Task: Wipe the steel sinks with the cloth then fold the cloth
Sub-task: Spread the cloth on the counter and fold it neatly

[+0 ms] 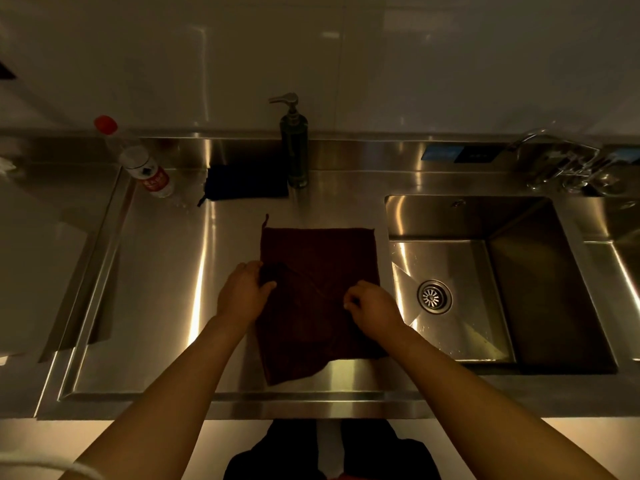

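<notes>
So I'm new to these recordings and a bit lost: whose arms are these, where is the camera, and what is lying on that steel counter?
The camera sits on a person's head, looking down at their own bare arms. The left hand and right hand each pinch a dark red cloth spread on the steel counter, apparently folding it. To the right is the sink. Behind stand a soap dispenser, a red-capped bottle and a second dark cloth.

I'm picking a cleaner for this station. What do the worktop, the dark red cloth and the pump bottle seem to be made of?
Worktop: brushed stainless steel, judging by its streaky reflections.
Dark red cloth: soft woven or terry fabric, matte and creased; the dim light hides the weave.
Pump bottle: dark, slightly glossy body, plastic or coated metal; the pump head looks metallic.
</notes>
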The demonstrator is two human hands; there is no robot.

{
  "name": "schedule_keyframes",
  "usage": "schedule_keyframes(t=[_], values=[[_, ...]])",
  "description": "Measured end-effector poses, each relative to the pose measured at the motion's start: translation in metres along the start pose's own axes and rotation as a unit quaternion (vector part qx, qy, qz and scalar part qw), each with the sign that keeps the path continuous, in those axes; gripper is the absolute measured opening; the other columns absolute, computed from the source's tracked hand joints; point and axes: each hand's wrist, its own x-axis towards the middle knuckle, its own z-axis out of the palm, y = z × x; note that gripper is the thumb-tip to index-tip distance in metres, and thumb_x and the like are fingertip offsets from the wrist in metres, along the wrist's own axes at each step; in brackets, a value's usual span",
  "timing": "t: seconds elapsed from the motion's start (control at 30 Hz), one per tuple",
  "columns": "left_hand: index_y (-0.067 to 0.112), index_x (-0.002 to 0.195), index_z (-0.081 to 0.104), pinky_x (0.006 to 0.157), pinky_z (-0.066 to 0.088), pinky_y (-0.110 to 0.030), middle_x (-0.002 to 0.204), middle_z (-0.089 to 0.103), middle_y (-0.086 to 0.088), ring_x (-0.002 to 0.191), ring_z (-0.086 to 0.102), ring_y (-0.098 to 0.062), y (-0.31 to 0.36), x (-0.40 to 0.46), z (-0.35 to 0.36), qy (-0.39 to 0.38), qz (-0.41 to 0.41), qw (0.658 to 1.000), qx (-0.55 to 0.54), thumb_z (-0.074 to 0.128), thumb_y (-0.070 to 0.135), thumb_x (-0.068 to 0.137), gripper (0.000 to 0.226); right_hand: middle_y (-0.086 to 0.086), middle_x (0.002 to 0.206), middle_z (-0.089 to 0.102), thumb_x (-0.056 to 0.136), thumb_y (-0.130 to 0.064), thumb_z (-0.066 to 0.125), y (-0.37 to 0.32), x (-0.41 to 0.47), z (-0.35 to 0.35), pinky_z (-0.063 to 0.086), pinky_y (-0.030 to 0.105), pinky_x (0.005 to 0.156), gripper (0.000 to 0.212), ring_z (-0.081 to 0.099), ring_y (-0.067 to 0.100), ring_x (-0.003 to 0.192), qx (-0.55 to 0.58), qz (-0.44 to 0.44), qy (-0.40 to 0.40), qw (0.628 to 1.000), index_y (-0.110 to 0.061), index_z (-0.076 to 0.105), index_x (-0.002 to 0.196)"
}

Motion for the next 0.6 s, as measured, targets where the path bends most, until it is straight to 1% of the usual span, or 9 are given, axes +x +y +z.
schedule_keyframes(t=[0.03, 0.1, 0.17, 0.2, 0.27, 0.37, 0.4, 0.5, 0.6], values=[[0.016, 0.147, 0.051, 0.092, 0.055, -0.041, 0.132, 0.061, -0.011, 0.116, 0.064, -0.029, 0.001, 0.002, 0.002, 0.01, -0.013, 1.0, -0.02, 0.074, 0.039, 0.094, 0.062, -0.003, 0.095, 0.063, 0.091, -0.015, 0.066, 0.001, 0.001, -0.003, 0.051, 0.029, 0.079, 0.008, 0.062, 0.014, 0.088, 0.055, 0.029, 0.013, 0.998, -0.019, 0.071, 0.086], [0.017, 0.149, 0.049, 0.092, 0.056, -0.043, 0.129, 0.061, -0.01, 0.114, 0.064, -0.029, 0.002, 0.005, 0.005, 0.019, -0.02, 0.999, -0.035, 0.071, 0.04, 0.096, 0.062, -0.005, 0.091, 0.067, 0.092, -0.013, 0.065, 0.002, 0.006, -0.013, 0.048, 0.018, 0.074, 0.009, 0.063, 0.006, 0.083, 0.168, 0.074, 0.05, 0.982, -0.021, 0.067, 0.087], [0.018, 0.141, 0.058, 0.084, 0.056, -0.04, 0.122, 0.06, -0.009, 0.108, 0.066, -0.029, 0.003, 0.009, 0.008, 0.028, -0.007, 0.999, -0.017, 0.068, 0.035, 0.098, 0.047, -0.006, 0.089, 0.067, 0.093, -0.016, 0.064, 0.001, 0.012, -0.027, 0.044, 0.009, 0.065, 0.008, 0.062, -0.001, 0.077, 0.241, 0.101, 0.087, 0.961, -0.024, 0.062, 0.09], [0.018, 0.132, 0.064, 0.077, 0.054, -0.036, 0.117, 0.059, -0.006, 0.103, 0.066, -0.028, 0.002, 0.012, 0.009, 0.039, -0.002, 0.999, -0.008, 0.066, 0.03, 0.099, 0.036, -0.006, 0.088, 0.067, 0.092, -0.018, 0.064, 0.001, 0.017, -0.035, 0.044, 0.009, 0.062, 0.007, 0.062, -0.001, 0.075, 0.259, 0.11, 0.104, 0.954, -0.024, 0.061, 0.091], [0.018, 0.118, 0.071, 0.067, 0.044, -0.028, 0.109, 0.054, 0.0, 0.096, 0.065, -0.025, 0.002, 0.018, 0.009, 0.056, 0.005, 0.998, -0.004, 0.063, 0.022, 0.1, 0.02, -0.007, 0.086, 0.066, 0.092, -0.018, 0.064, 0.002, 0.028, -0.047, 0.045, 0.011, 0.061, 0.006, 0.061, 0.0, 0.073, 0.266, 0.116, 0.135, 0.947, -0.022, 0.06, 0.094], [0.017, 0.114, 0.07, 0.073, 0.044, -0.028, 0.11, 0.057, 0.001, 0.094, 0.062, -0.018, 0.007, 0.028, 0.004, 0.075, 0.006, 0.997, -0.035, 0.063, 0.023, 0.101, 0.017, -0.008, 0.093, 0.068, 0.092, -0.01, 0.063, 0.001, 0.048, -0.058, 0.046, 0.014, 0.06, 0.013, 0.063, 0.003, 0.08, 0.272, 0.122, 0.139, 0.944, -0.02, 0.061, 0.1], [0.016, 0.112, 0.07, 0.072, 0.044, -0.027, 0.108, 0.06, 0.002, 0.092, 0.062, -0.016, 0.009, 0.032, 0.002, 0.085, 0.005, 0.995, -0.048, 0.063, 0.025, 0.101, 0.016, -0.006, 0.097, 0.069, 0.093, -0.006, 0.062, 0.002, 0.055, -0.06, 0.046, 0.014, 0.059, 0.016, 0.065, 0.006, 0.082, 0.273, 0.125, 0.133, 0.945, -0.019, 0.063, 0.104], [0.016, 0.102, 0.07, 0.062, 0.038, -0.019, 0.092, 0.065, 0.006, 0.079, 0.061, -0.01, 0.016, 0.044, -0.008, 0.097, -0.003, 0.992, -0.083, 0.062, 0.026, 0.103, 0.013, 0.0, 0.102, 0.071, 0.093, -0.001, 0.061, 0.007, 0.074, -0.061, 0.05, 0.018, 0.069, 0.02, 0.066, 0.011, 0.089, 0.257, 0.128, 0.128, 0.949, -0.012, 0.07, 0.107], [0.017, 0.094, 0.068, 0.061, 0.037, -0.013, 0.084, 0.063, 0.01, 0.075, 0.055, 0.004, 0.022, 0.057, -0.013, 0.096, -0.027, 0.987, -0.123, 0.059, 0.024, 0.104, 0.015, -0.004, 0.097, 0.07, 0.094, -0.004, 0.064, 0.012, 0.088, -0.067, 0.048, 0.013, 0.072, 0.018, 0.064, 0.003, 0.086, 0.244, 0.125, 0.133, 0.952, -0.015, 0.075, 0.103]])
